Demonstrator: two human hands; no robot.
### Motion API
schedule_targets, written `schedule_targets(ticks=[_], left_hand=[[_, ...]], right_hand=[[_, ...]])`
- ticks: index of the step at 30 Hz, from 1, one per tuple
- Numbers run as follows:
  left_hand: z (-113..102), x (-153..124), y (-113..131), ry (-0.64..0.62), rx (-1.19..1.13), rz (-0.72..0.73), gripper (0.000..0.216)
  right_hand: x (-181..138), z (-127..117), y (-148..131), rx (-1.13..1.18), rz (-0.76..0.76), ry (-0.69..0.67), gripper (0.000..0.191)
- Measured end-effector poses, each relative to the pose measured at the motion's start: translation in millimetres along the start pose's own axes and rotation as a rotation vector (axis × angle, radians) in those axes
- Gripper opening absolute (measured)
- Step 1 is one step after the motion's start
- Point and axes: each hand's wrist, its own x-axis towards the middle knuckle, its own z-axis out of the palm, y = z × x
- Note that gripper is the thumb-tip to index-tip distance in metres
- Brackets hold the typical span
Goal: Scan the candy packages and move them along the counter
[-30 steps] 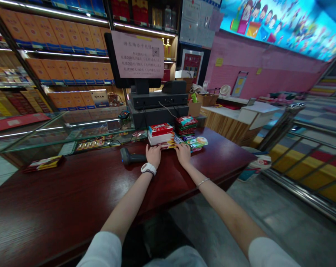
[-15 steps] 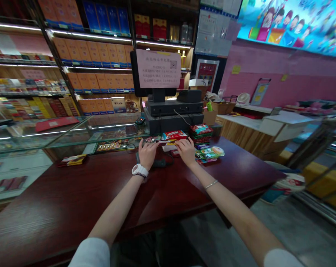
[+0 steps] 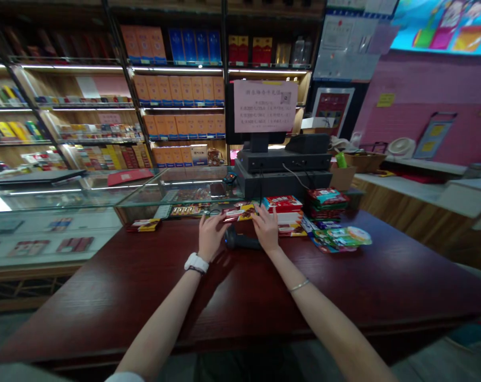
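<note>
My left hand (image 3: 211,234), with a white watch on its wrist, reaches over the dark red counter (image 3: 145,297) with fingers spread toward flat snack packets (image 3: 237,212) by the glass case. My right hand (image 3: 266,232) lies open, fingers stretched, over the handle end of a black barcode scanner (image 3: 240,241) lying on the counter between both hands. Just right of that hand a stack of red and white boxes (image 3: 286,212) stands, with a pile of green and red packets (image 3: 327,201) and round-lidded snack packs (image 3: 340,237) beyond.
A black cash register with a monitor and paper notice (image 3: 282,159) stands behind the goods. A glass display case (image 3: 105,196) runs along the left, shelves of orange cartons (image 3: 177,106) behind. A small packet (image 3: 143,225) lies at the counter's far left. A wooden counter (image 3: 423,201) is right.
The view has swung left. Both hands slid left along the counter, away from the box stack, and now flank the scanner; the right hand has come over its handle.
</note>
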Motion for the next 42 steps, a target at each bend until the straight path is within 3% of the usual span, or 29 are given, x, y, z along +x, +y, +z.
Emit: schedule_targets(ticks=[5, 15, 21, 30, 37, 42], left_hand=[[6.6, -4.9, -0.6, 0.038, -0.075, -0.062, 0.018], [3.9, -10.7, 4.3, 0.056, 0.051, 0.051, 0.014], [4.8, -11.6, 1.2, 0.005, 0.119, 0.096, 0.033], [10.6, -17.5, 3.2, -0.065, 0.197, 0.060, 0.047], [3.6, -16.1, 4.2, 0.057, 0.249, 0.045, 0.043], [1.6, -14.4, 3.9, 0.035, 0.259, 0.094, 0.048]], right_hand=[[-7.2, 7.2, -4.9, 0.042, 0.096, -0.056, 0.030], [-16.6, 1.4, -11.0, 0.303, 0.133, -0.087, 0.033], [-16.1, 0.6, -10.4, 0.238, 0.114, -0.089, 0.036], [-24.0, 11.3, -17.3, 0.240, 0.110, -0.266, 0.064], [-19.7, 5.3, -19.3, 0.340, 0.135, -0.199, 0.071], [-20.9, 6.9, -11.5, 0.309, 0.144, -0.180, 0.065]])
